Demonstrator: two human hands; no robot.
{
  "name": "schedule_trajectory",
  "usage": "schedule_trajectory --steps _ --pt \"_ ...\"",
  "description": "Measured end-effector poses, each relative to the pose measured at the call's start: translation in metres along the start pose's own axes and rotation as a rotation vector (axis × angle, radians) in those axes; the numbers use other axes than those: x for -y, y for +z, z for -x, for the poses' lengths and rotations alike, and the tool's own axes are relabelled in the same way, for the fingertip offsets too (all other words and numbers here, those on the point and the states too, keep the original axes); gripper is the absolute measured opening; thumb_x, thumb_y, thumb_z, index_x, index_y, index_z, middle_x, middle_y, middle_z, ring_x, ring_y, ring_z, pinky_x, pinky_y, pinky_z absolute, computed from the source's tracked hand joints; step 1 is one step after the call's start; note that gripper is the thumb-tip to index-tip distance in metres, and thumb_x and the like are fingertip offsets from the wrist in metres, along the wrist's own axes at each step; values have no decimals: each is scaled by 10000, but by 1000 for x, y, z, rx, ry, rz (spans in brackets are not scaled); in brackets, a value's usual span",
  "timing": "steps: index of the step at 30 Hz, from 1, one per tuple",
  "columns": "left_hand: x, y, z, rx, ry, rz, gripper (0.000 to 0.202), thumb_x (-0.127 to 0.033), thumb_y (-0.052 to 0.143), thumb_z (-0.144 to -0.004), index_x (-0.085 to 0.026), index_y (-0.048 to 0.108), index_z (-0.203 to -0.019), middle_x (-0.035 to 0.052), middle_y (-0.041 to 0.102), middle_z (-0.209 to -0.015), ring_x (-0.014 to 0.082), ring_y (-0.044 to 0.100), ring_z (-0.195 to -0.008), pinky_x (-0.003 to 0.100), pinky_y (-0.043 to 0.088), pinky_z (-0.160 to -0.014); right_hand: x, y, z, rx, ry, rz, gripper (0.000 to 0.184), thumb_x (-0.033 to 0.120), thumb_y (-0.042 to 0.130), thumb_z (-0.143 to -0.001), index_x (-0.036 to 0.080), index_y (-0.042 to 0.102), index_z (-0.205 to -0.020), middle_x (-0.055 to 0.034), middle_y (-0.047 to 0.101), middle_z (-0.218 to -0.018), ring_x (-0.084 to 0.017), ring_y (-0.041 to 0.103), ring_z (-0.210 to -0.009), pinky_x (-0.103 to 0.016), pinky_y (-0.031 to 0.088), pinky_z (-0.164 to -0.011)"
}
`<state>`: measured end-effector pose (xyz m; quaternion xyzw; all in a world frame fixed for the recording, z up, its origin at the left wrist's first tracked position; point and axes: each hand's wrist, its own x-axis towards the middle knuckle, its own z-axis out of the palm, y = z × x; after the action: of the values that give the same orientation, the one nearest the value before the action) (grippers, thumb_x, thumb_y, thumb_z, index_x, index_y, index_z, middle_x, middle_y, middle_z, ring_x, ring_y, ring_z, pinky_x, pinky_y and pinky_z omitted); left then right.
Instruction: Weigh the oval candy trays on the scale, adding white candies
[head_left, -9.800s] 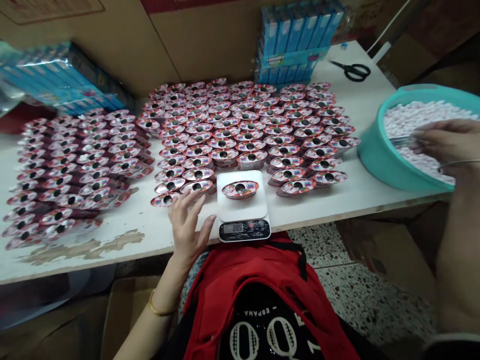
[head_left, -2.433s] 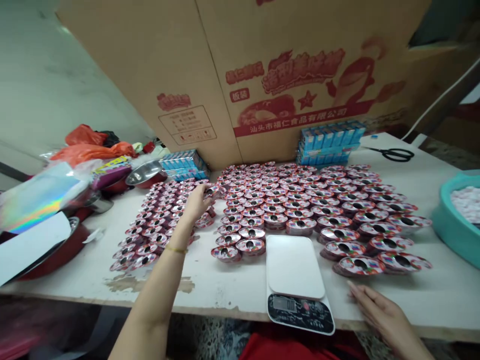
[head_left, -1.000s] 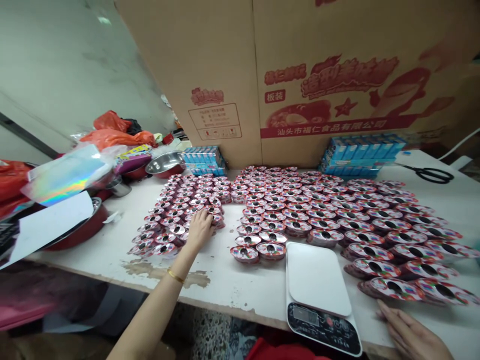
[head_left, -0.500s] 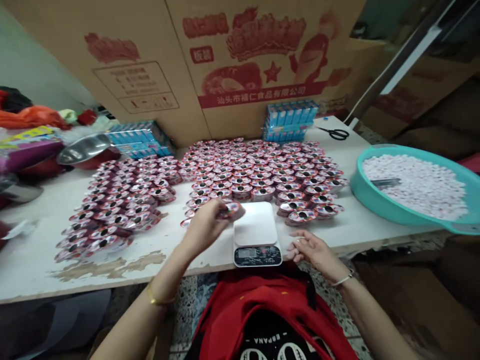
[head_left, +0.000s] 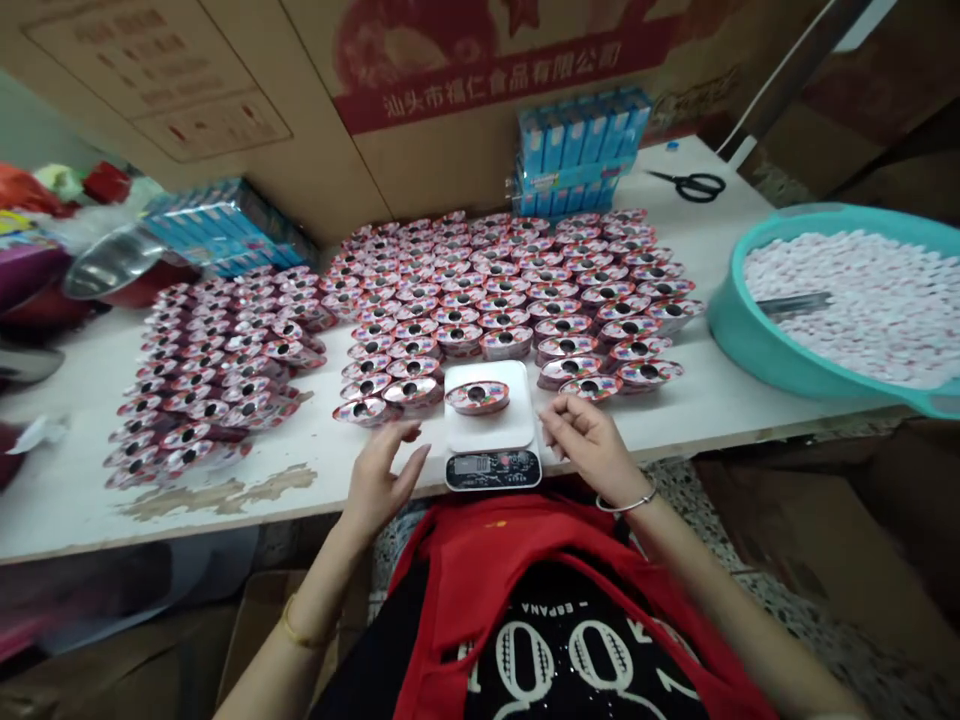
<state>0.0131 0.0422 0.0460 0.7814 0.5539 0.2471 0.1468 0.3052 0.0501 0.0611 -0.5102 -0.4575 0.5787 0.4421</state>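
Note:
A red oval foil-topped cup (head_left: pixel 478 397) lies on the white platform of a small kitchen scale (head_left: pixel 491 426) at the table's front edge. My left hand (head_left: pixel 379 474) hovers just left of the scale, fingers spread and holding nothing. My right hand (head_left: pixel 589 446) rests on the table edge right of the scale, fingers loosely curled with nothing visible in them. Rows of several like cups (head_left: pixel 510 290) fill the table behind the scale, and another group of cups (head_left: pixel 217 370) lies to the left.
A teal basin (head_left: pixel 757 345) of pale pink candies with a metal scoop (head_left: pixel 791 303) sits at the right. Blue boxes (head_left: pixel 581 145) and scissors (head_left: pixel 694 185) lie at the back, a large cardboard carton (head_left: pixel 360 90) behind. A steel bowl (head_left: pixel 112 262) is far left.
My left hand carried one cup from the left group to the scale, set it on the platform and let go. My right hand stayed beside the scale. The view tilted down.

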Motion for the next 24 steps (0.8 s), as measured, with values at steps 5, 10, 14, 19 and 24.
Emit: schedule_trajectory --steps 5,10,14,19,24 --pt "8 29 60 51 -130 38 268 -356 501 -904 -200 553 -1116 48 643 -917 169 615 -858 318 480 -790 -17 -6 19 -70 75 -37 349 516 635 -814 185 529 -776 41 531 -584 -61 425 -444 -178 321 -420" --pt "9 42 64 57 -47 -67 360 -416 546 -876 -211 544 -1171 88 638 -1050 223 588 -989 384 410 -877 -21 -1 33 -193 66 35 351 526 622 -819 187 538 -786 44 504 -579 -68 413 -454 -190 294 -424" --pt "13 37 59 87 -6 -83 524 -511 606 -812 -215 517 -1234 96 628 -1072 240 571 -1003 395 385 -885 -12 14 27 -240 -36 120 330 515 603 -836 191 558 -792 42 465 -586 -86 389 -498 -209 309 -467" --pt "16 44 49 70 55 -89 569 -548 621 -792 -198 517 -1228 104 638 -1058 238 573 -976 388 375 -867 9 38 -4 -240 -368 386 275 426 548 -899 192 587 -759 -14 535 -728 -134 474 -660 -260 393 -617" --pt "20 53 40 67 77 -87 553 -545 620 -796 -207 525 -1223 105 646 -1062 242 580 -976 388 368 -866 16 58 -43 -173 -551 635 238 355 533 -918 190 635 -779 -40 548 -772 -173 529 -766 -303 425 -717"
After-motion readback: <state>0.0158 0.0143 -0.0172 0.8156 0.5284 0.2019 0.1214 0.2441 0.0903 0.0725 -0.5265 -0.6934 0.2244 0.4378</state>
